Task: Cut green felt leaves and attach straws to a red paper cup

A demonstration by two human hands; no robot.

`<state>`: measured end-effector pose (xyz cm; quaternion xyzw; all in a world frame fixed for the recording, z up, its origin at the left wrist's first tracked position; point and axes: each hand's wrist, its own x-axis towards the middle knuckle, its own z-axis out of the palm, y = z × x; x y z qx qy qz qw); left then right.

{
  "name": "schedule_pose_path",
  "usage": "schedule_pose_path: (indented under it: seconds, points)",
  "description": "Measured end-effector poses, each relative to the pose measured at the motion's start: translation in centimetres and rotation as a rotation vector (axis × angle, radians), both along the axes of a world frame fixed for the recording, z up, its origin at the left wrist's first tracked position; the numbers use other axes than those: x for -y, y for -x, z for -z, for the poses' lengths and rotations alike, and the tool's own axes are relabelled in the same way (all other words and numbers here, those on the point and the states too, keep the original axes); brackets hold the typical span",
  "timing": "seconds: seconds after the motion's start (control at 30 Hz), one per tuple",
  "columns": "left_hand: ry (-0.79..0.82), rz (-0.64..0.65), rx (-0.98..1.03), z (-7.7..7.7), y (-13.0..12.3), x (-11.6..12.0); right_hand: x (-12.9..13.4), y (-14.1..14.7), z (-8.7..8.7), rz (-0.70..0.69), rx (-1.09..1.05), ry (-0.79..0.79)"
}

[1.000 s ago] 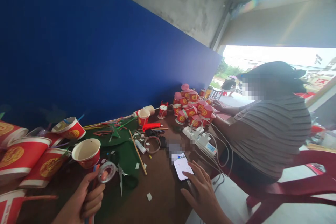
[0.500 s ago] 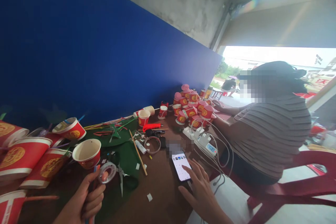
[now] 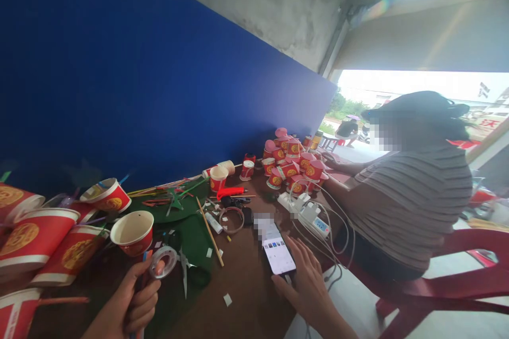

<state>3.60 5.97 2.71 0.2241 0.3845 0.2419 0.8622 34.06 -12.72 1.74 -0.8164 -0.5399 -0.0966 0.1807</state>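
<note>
My left hand (image 3: 139, 296) is closed around thin blue and orange sticks, with a roll of clear tape (image 3: 164, 262) hooked at its fingers. My right hand (image 3: 304, 278) has its fingers spread at the right edge of a lit phone (image 3: 279, 255), which lies on the brown table (image 3: 242, 315). Black scissors (image 3: 185, 274) rest partly open just right of the tape. Behind my left hand stands a red and white paper cup (image 3: 132, 232). A wooden stick (image 3: 210, 230) lies between the scissors and the phone.
Large red cups (image 3: 34, 235) crowd the left side. Farther back are a red glue gun (image 3: 230, 193) and a pile of red cups with pink tops (image 3: 294, 161). A white power strip (image 3: 308, 212) with cables lies at right, beside a seated person (image 3: 413, 190).
My right hand's fingers have moved off the phone's screen to its right edge. The picture on the screen has shifted. My left hand has hardly moved.
</note>
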Motion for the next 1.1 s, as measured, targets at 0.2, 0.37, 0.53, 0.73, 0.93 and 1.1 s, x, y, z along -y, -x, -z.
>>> schedule_pose_path:
  seconds: [0.2,0.37,0.53,0.73,0.93,1.1]
  points:
    - [0.019,0.014,0.030,-0.5,-0.1,0.1,-0.1,0.3,1.2,0.103,-0.013,0.004]
    - [0.007,0.015,0.042,-1.0,-0.2,0.3,-0.7,0.6,1.2,0.103,-0.011,-0.019]
    - [-0.026,0.004,0.030,-0.7,-0.1,0.3,-0.8,0.5,0.9,0.105,-0.034,-0.002]
    - [0.005,0.024,0.015,-1.1,-0.1,0.2,-0.5,0.1,0.4,0.077,-0.036,0.001]
    - [0.037,0.019,0.033,-1.0,-0.1,0.3,-0.1,-0.1,0.6,0.004,0.016,0.005]
    - [0.045,-0.005,0.028,-0.8,-0.1,0.3,-0.8,-0.3,0.6,-0.011,0.027,0.061]
